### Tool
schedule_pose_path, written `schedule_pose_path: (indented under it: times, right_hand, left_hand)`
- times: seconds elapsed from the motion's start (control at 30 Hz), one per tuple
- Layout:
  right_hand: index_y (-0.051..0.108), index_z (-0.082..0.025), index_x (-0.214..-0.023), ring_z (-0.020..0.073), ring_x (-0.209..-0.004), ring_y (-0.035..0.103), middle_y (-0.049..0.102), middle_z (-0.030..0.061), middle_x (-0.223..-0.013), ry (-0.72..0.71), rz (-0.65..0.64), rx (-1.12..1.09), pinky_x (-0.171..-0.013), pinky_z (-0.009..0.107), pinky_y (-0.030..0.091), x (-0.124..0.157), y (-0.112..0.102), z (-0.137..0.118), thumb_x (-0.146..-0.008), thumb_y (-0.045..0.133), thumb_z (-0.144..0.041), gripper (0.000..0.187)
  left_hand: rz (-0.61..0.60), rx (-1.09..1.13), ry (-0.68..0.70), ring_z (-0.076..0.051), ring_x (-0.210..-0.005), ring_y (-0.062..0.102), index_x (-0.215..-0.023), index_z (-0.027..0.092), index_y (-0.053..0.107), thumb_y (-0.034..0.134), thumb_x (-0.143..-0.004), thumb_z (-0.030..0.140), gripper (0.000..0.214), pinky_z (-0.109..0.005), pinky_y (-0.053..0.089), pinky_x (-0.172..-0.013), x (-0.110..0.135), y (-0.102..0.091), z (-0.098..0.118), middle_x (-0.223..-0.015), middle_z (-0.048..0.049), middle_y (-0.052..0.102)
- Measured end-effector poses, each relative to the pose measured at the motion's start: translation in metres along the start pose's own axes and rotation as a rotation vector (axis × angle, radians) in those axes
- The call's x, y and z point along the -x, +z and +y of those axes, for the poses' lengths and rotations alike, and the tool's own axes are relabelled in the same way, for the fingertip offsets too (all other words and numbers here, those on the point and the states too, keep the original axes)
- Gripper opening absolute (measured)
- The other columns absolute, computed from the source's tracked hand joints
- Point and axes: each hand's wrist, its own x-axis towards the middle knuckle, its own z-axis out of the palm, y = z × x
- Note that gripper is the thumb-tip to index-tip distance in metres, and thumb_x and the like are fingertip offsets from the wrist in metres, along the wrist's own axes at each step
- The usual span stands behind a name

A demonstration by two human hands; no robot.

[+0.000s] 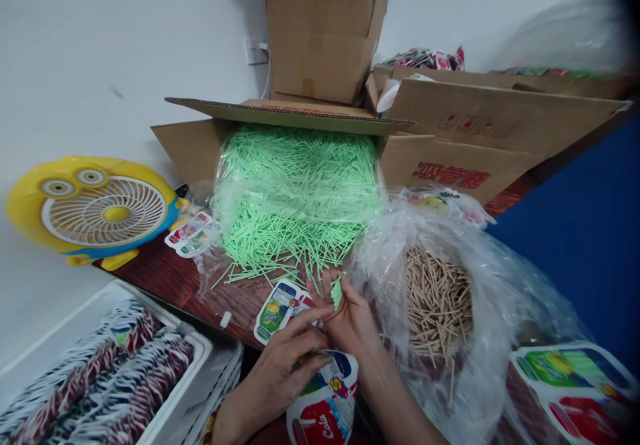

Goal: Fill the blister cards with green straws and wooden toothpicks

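Note:
My right hand (357,325) is closed around a small bunch of light green sticks (337,293), whose ends stick out between thumb and fingers. My left hand (283,371) reaches in from the lower left, its fingers bent at the upper edge of a bottle-shaped printed packet (323,418) marked Cola, and its thumb lies over that edge. The fingertips of the left hand come close to the right palm. Just beyond both hands, another printed packet (277,311) lies flat on the dark red table (245,305).
An open carton (193,148) of loose green sticks spills toward me. At right, a clear plastic bag (380,271) holds brown sticks (437,305). A white foam box (200,358) of packed packets stands lower left, below a yellow fan (115,215). More cartons (325,38) stand behind.

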Motion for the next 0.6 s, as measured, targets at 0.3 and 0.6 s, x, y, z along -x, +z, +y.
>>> schedule_pose_path:
  times: [0.3, 0.6]
  right_hand:
    - [0.065, -0.019, -0.081, 0.0151, -0.085, 0.070, 0.073, -0.0004, -0.079, -0.026, 0.028, 0.010, -0.095, 0.041, 0.050, 0.0027, 0.0037, -0.0016, -0.088, 0.054, -0.017, 0.014]
    - [0.065, -0.020, -0.081, 0.0142, -0.084, 0.070, 0.073, -0.0020, -0.078, -0.033, 0.006, 0.021, -0.095, 0.041, 0.051, 0.0025, -0.0017, -0.0011, -0.088, 0.055, -0.016, 0.012]
  left_hand:
    - [0.029, 0.022, 0.003, -0.023, -0.119, 0.053, -0.090, 0.019, 0.066, 0.055, -0.089, 0.017, 0.012, -0.032, 0.045, -0.097, -0.0005, 0.0020, -0.0007, -0.140, -0.0126, 0.047]
    - [-0.002, 0.035, -0.020, -0.023, -0.120, 0.052, -0.088, 0.018, 0.066, 0.054, -0.090, 0.020, 0.012, -0.032, 0.044, -0.099, -0.0017, 0.0017, 0.0018, -0.143, -0.0134, 0.044]
